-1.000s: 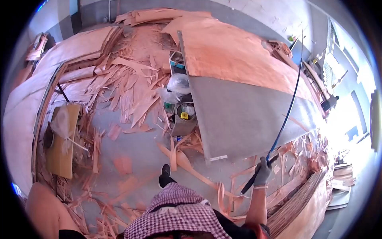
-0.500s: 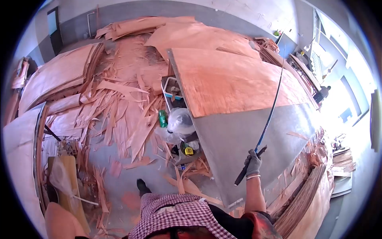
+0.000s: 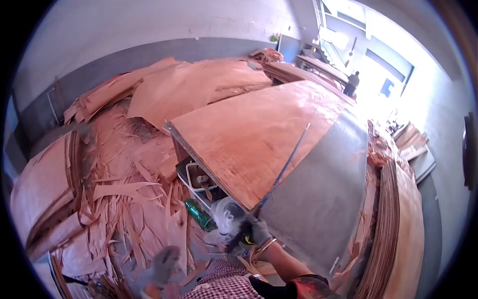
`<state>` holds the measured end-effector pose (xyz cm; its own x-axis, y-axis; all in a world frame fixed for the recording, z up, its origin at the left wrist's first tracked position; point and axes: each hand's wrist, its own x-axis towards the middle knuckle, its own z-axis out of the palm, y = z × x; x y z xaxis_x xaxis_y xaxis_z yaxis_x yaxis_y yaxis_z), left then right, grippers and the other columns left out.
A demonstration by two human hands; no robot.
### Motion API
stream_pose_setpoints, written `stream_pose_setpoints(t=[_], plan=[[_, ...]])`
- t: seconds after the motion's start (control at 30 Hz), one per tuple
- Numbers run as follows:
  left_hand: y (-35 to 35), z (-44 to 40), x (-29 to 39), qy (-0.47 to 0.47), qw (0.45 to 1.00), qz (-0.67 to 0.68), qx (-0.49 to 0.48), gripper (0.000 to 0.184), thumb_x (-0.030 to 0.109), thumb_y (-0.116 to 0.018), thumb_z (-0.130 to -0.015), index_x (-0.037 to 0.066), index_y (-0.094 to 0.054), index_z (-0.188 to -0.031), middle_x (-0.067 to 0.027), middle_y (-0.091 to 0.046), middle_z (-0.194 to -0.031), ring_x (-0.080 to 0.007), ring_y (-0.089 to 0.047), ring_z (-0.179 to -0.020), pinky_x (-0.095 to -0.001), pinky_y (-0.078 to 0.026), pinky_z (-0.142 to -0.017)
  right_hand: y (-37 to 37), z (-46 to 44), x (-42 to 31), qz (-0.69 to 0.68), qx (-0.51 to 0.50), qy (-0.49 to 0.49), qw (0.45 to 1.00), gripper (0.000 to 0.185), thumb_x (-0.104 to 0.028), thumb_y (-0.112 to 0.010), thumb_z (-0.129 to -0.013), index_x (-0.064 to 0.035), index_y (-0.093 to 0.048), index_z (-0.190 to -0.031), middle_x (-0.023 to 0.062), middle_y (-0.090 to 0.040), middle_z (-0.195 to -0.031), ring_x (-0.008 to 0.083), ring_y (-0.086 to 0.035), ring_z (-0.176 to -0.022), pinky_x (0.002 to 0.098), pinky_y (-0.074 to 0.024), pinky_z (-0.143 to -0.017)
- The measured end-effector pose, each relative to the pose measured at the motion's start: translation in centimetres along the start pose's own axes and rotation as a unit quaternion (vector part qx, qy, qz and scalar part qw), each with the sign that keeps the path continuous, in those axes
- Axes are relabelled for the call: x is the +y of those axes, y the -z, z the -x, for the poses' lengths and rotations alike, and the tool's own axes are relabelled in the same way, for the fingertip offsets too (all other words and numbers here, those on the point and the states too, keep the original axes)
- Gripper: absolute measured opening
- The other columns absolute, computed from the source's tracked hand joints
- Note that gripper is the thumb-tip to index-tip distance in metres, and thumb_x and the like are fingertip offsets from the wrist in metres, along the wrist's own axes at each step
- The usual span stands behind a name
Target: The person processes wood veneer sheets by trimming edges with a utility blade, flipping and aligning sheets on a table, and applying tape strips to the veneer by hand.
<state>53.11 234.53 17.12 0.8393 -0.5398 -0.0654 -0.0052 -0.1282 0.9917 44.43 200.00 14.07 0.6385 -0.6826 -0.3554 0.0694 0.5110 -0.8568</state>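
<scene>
In the head view, your right hand in a grey glove has come in nearer to your body than it was half a second ago, when it was held out over the tapered grey board. Now it is at the near edge of that board, close to the clear plastic bag. The fingers are closed round the long, thin, dark-blue rod, just above its black handle, which slants down toward your checked purple-and-white apron.

Your left hand in a grey glove has come into the picture at the lower left, where it did not show before. It is blurred, over the torn strips of reddish wood veneer; you cannot tell how far its fingers are bent, or whether they have hold of anything. The whole view has swung round too, with the green plastic bottle showing more fully.

The rod lies slantwise across the view, its tip over the broad reddish veneer sheet. It looks shorter and nearly straight, where earlier it showed a long bow reaching toward the far wall. It tapers away from your hand.
</scene>
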Motion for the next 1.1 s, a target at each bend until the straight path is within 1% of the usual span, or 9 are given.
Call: stream_pose_setpoints(t=[0.07,0.1,0.17,0.3,0.33,0.4,0.73,0.87,1.1], plan=[[-1.0,-2.6,-0.7,0.071,0.989,0.054,-0.116,0.028,0.023,-0.055,-0.088,0.003,-0.055,-0.108,-0.0056,-0.059,-0.09,-0.0106,-0.057,-0.074,-0.023,-0.047,-0.058,-4.0,2.7,-0.7,0.028,-0.137,-0.109,0.984,0.029,-0.025,-0.063,-0.084,-0.0018,-0.056,-0.1,0.0062,-0.062,-0.083,0.0181,-0.061,-0.068,0.03,-0.0509,-0.056],[-2.2,-4.3,2.7,0.191,0.961,0.107,-0.171,0.03,0.026,-0.053,-0.09,0.004,-0.053,-0.11,-0.0047,-0.06,-0.085,-0.0099,-0.057,-0.065,-0.0219,-0.045,-0.053,-5.7,3.3,-0.3,0.034,-0.206,-0.169,0.963,0.031,-0.024,-0.061,-0.086,-0.0011,-0.055,-0.106,0.0068,-0.062,-0.089,0.018,-0.062,-0.072,0.0296,-0.0518,-0.059],[-0.9,-8.1,2.9,0.275,0.928,0.063,-0.243,0.038,0.029,-0.053,-0.089,0.004,-0.049,-0.117,-0.0049,-0.061,-0.082,-0.01,-0.056,-0.06,-0.0211,-0.043,-0.048,-5.0,0.5,1.6,0.128,-0.278,-0.14,0.942,0.031,-0.023,-0.056,-0.089,0.0,-0.053,-0.109,0.0085,-0.062,-0.094,0.0204,-0.062,-0.083,0.0286,-0.0493,-0.066],[1.5,-14.7,1.3,0.321,0.908,0.002,-0.27,0.041,0.032,-0.052,-0.089,0.004,-0.048,-0.119,-0.0053,-0.059,-0.079,-0.0085,-0.052,-0.049,-0.0194,-0.035,-0.039,-2.2,-4.3,-1.7,0.098,-0.048,-0.092,0.99,0.027,-0.021,-0.06,-0.085,-0.0005,-0.056,-0.102,0.0088,-0.061,-0.088,0.0178,-0.061,-0.071,0.029,-0.05,-0.061],[2.2,-15.9,1.7,0.317,0.912,-0.015,-0.261,0.032,0.03,-0.052,-0.09,0.004,-0.05,-0.108,-0.0034,-0.057,-0.075,-0.006,-0.048,-0.047,-0.019,-0.035,-0.04,-0.8,-5.6,-1.4,0.085,0.034,-0.077,0.993,0.025,-0.02,-0.06,-0.084,-0.001,-0.056,-0.101,0.0086,-0.061,-0.085,0.018,-0.062,-0.069,0.0291,-0.0503,-0.06],[3.3,-18.4,3.2,0.336,0.904,-0.03,-0.263,0.032,0.031,-0.052,-0.089,0.004,-0.051,-0.108,-0.0033,-0.057,-0.076,-0.0059,-0.048,-0.047,-0.0184,-0.035,-0.04,1.5,-7.1,-0.6,0.047,0.113,-0.022,0.992,0.021,-0.018,-0.059,-0.085,-0.002,-0.056,-0.099,0.0083,-0.062,-0.081,0.0184,-0.062,-0.064,0.0288,-0.0506,-0.059],[3.5,-32.7,2.9,0.326,0.877,-0.045,-0.349,0.032,0.03,-0.051,-0.09,0.003,-0.047,-0.106,-0.007,-0.059,-0.079,-0.0099,-0.055,-0.052,-0.0195,-0.043,-0.043,-1.0,-8.9,-0.9,-0.036,0.25,-0.034,0.967,0.022,-0.018,-0.067,-0.081,-0.005,-0.059,-0.096,0.0026,-0.057,-0.07,0.0103,-0.054,-0.053,0.023,-0.0436,-0.046],[2.6,-38.9,1.3,0.334,0.859,-0.021,-0.388,0.03,0.033,-0.051,-0.09,0.007,-0.046,-0.104,-0.0068,-0.057,-0.077,-0.0121,-0.055,-0.049,-0.023,-0.045,-0.04,-3.3,-9.4,-1.7,0.062,0.328,-0.009,0.943,0.013,-0.017,-0.067,-0.081,-0.0095,-0.062,-0.09,-0.0023,-0.052,-0.063,0.0059,-0.046,-0.05,0.0204,-0.034,-0.039],[4.0,-48.3,1.3,0.324,0.828,0.005,-0.457,0.027,0.028,-0.051,-0.09,0.008,-0.045,-0.108,-0.0068,-0.055,-0.077,-0.0132,-0.055,-0.05,-0.0236,-0.045,-0.041,-4.0,-12.0,1.2,0.185,0.462,0.104,0.861,0.02,-0.008,-0.069,-0.075,-0.0051,-0.055,-0.088,0.0002,-0.054,-0.071,0.0095,-0.049,-0.062,0.0247,-0.0426,-0.058]])
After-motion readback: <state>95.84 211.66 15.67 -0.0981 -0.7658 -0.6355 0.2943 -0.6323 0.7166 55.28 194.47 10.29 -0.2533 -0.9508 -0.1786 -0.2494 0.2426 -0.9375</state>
